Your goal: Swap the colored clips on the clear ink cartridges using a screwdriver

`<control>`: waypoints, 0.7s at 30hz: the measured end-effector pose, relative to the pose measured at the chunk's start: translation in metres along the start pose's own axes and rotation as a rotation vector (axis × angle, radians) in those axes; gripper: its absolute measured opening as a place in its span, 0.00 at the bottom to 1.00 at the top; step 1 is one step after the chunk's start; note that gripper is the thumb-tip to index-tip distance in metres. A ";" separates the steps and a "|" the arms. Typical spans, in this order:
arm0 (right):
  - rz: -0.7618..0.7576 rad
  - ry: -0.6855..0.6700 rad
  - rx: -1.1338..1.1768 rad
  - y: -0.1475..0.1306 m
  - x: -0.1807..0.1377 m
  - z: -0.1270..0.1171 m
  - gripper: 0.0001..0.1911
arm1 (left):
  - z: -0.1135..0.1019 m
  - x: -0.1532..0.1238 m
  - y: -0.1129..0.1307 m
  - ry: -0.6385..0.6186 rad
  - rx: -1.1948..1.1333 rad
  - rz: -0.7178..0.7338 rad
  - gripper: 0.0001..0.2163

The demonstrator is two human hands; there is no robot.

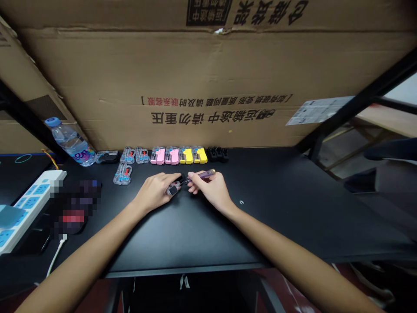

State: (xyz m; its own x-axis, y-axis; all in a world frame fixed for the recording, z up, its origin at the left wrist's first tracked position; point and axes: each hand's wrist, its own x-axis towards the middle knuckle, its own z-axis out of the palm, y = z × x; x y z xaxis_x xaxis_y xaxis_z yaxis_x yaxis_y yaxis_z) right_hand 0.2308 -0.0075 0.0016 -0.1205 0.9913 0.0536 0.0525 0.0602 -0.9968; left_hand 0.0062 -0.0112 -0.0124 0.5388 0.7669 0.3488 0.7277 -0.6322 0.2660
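Observation:
My left hand (158, 189) is closed around a small see-through and black plastic case (173, 188), held just above the black table. Much of that case is hidden by my fingers. In my right hand (213, 189) is a screwdriver (206, 174) with a purplish handle, gripped between thumb and fingers. Its thin shaft points left and reaches the case; whether the tip sits in a screw is too small to tell.
Along the cardboard box (208, 74) stand several small cases: see-through (128, 155), pink (158, 156), yellow (186, 155) and black (217, 154). On the left are a water bottle (73, 143) and a white power strip (35, 202). A small white ring-like bit (241, 202) lies at right.

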 end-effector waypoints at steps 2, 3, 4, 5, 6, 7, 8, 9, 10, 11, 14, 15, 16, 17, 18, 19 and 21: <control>-0.019 -0.024 0.034 0.002 0.001 0.000 0.28 | 0.001 -0.001 -0.002 -0.006 0.028 0.032 0.21; -0.031 -0.037 0.039 0.003 0.001 -0.001 0.28 | 0.001 -0.002 -0.003 -0.009 0.044 0.039 0.21; -0.039 -0.052 0.038 0.004 0.002 -0.001 0.28 | 0.001 -0.002 -0.003 -0.012 0.060 0.042 0.21; -0.045 -0.069 0.033 0.005 0.002 -0.002 0.28 | 0.001 -0.002 -0.003 -0.016 0.074 0.045 0.21; -0.050 -0.085 0.025 0.005 0.003 -0.003 0.28 | 0.000 -0.002 -0.002 -0.022 0.084 0.049 0.20; -0.055 -0.101 0.015 0.005 0.003 -0.005 0.28 | 0.000 -0.002 -0.001 -0.027 0.091 0.055 0.20; -0.061 -0.114 0.002 0.006 0.003 -0.006 0.27 | -0.001 -0.001 0.000 -0.032 0.094 0.060 0.20; -0.067 -0.126 -0.014 0.005 0.003 -0.008 0.27 | -0.002 -0.001 0.001 -0.036 0.092 0.066 0.19; -0.074 -0.135 -0.031 0.005 0.003 -0.009 0.26 | -0.004 0.000 0.002 -0.040 0.088 0.072 0.19; -0.082 -0.144 -0.048 0.004 0.003 -0.011 0.25 | -0.005 0.000 0.003 -0.043 0.082 0.078 0.18; -0.104 -0.163 -0.093 0.001 0.002 -0.014 0.24 | -0.007 0.001 0.006 -0.040 0.053 0.074 0.16; -0.105 -0.168 -0.098 0.000 0.002 -0.014 0.24 | -0.007 0.001 0.006 -0.034 0.035 0.068 0.15; -0.099 -0.169 -0.094 -0.001 0.002 -0.014 0.24 | -0.007 0.001 0.007 -0.026 0.015 0.060 0.15; -0.084 -0.161 -0.077 -0.002 0.002 -0.014 0.24 | -0.007 0.001 0.007 -0.017 -0.007 0.051 0.14; -0.060 -0.144 -0.047 -0.002 0.002 -0.013 0.25 | -0.007 0.000 0.008 -0.009 -0.029 0.045 0.13; -0.028 -0.117 -0.007 -0.002 0.002 -0.011 0.26 | -0.006 0.000 0.008 -0.003 -0.047 0.041 0.12; 0.040 -0.049 0.076 0.000 0.002 -0.008 0.29 | -0.006 0.000 0.009 0.008 -0.071 0.034 0.10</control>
State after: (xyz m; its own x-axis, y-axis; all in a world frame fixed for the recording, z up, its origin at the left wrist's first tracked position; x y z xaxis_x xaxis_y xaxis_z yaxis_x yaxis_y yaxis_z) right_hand 0.2381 -0.0047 0.0016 -0.1687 0.9856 0.0127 -0.0167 0.0100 -0.9998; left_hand 0.0104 -0.0171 -0.0047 0.5590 0.7442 0.3656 0.6768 -0.6642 0.3173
